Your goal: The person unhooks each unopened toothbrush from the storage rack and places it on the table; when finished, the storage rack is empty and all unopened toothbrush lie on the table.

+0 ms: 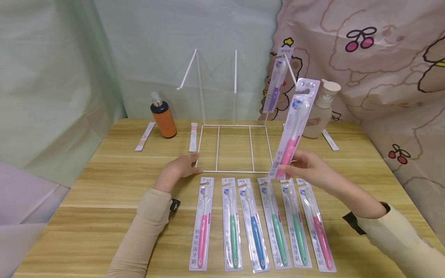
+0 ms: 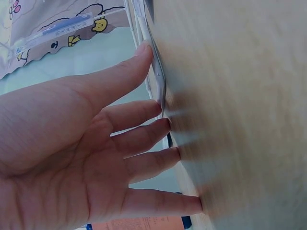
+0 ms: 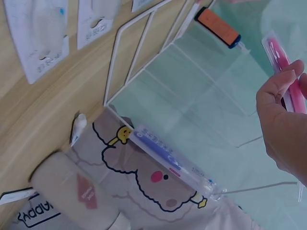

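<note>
My right hand [image 1: 307,170] pinches the lower end of a packaged pink toothbrush [image 1: 293,129], held upright with a tilt, its holed top near the tip of the rack's right hook. Whether hole and hook touch, I cannot tell. A packaged purple toothbrush [image 1: 277,83] hangs farther back on that hook. The white wire rack [image 1: 234,171] has two bare hooks, left and middle. At its front left corner rests my left hand [image 1: 179,168], thumb and fingers fairly straight against the base wire and tabletop; the left wrist view shows these fingers [image 2: 146,139] spread.
Several packaged toothbrushes lie in a row before the rack, among them a blue one [image 1: 255,239] and a green one [image 1: 233,235]. Behind stand an orange bottle [image 1: 165,121] and a beige pump bottle [image 1: 314,119]. Thin sachets [image 1: 145,136] lie beside them on the wooden table [image 1: 104,185].
</note>
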Motion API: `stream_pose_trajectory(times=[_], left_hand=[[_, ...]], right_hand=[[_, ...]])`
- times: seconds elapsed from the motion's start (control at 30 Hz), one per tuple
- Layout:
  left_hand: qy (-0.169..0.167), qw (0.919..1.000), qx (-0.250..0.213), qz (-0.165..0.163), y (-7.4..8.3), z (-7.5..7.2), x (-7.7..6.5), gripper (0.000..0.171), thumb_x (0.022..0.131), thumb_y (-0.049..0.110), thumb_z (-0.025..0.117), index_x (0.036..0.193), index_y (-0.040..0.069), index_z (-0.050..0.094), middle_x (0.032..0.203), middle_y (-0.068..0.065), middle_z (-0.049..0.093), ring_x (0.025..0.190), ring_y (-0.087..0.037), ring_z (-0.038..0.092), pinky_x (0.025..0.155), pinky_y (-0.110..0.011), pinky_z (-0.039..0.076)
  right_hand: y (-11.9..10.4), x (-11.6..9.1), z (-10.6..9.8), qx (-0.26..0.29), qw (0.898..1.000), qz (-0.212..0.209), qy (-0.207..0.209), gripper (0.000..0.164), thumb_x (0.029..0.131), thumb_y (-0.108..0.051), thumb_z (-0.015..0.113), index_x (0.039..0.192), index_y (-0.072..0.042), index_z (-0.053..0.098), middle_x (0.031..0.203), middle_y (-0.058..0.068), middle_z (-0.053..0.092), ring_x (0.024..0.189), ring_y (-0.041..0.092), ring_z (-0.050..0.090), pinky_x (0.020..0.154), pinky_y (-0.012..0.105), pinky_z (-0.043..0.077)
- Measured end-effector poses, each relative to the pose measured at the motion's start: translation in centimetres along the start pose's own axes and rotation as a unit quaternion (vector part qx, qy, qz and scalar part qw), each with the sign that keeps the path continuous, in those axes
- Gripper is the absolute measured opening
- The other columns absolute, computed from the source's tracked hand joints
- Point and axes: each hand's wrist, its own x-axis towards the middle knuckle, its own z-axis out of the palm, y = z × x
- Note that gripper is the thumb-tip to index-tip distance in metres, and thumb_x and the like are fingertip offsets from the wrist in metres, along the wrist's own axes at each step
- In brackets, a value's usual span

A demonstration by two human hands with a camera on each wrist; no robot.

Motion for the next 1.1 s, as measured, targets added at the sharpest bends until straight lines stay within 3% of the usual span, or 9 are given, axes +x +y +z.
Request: stream_pose_trajectory(times=[0.3,0.57,0.87,1.0,1.1], left_hand=[[-0.002,1.0,-0.001,-0.003,0.1,0.0,0.0,0.07,0.095,0.033,0.054,0.147,0.001,0.02,0.153,-0.018,0.017,0.138,-0.038,0.023,0.112,-0.048,0.023],[-0.007,0.9999,-0.002,-0.009,0.1,-0.1,0.2,0.073,0.094,0.034,0.055,0.148,0.002,0.019,0.154,-0.016,0.016,0.138,-0.037,0.022,0.112,-0.048,0.023],[-0.004,1.0,-0.006,-0.006,0.0,0.0,0.5,0.073,0.094,0.034,0.055,0.148,0.002,0.019,0.154,-0.017,0.016,0.138,-0.038,0.022,0.112,-0.049,0.023],[-0.004,1.0,-0.006,-0.006,-0.1,0.0,0.5,0.073,0.094,0.034,0.055,0.148,0.002,0.019,0.154,-0.017,0.016,0.138,-0.037,0.022,0.112,-0.049,0.023],[-0.004,0.9999,-0.005,-0.009,-0.2,0.1,0.5,0.072,0.094,0.034,0.055,0.148,0.003,0.019,0.154,-0.016,0.016,0.138,-0.037,0.023,0.112,-0.049,0.023]], right_hand=[[1.8,-2.8,-0.6,-0.003,1.0,-0.015,0.006,0.027,0.093,-0.016,0.058,0.112,0.003,0.056,0.097,0.014,0.066,0.081,0.026,0.065,0.073,0.031,0.056],[4.5,-5.5,-1.9,-0.023,0.998,0.028,0.054,0.039,0.094,-0.015,0.056,0.124,0.009,0.048,0.1,0.012,0.066,0.083,0.016,0.065,0.073,0.028,0.055],[7.8,-8.8,-4.9,-0.057,0.991,0.084,0.09,0.038,0.096,-0.015,0.052,0.123,0.011,0.047,0.093,-0.009,0.065,0.079,0.011,0.063,0.071,0.022,0.052],[9.1,-9.8,-5.9,-0.076,0.987,0.12,0.069,0.032,0.097,-0.017,0.051,0.116,0.008,0.051,0.09,-0.008,0.063,0.077,0.009,0.061,0.068,0.022,0.051],[10.3,-10.4,-6.5,-0.077,0.989,0.118,0.035,0.025,0.097,-0.014,0.05,0.108,0.008,0.052,0.085,-0.002,0.064,0.074,0.011,0.06,0.066,0.025,0.052]])
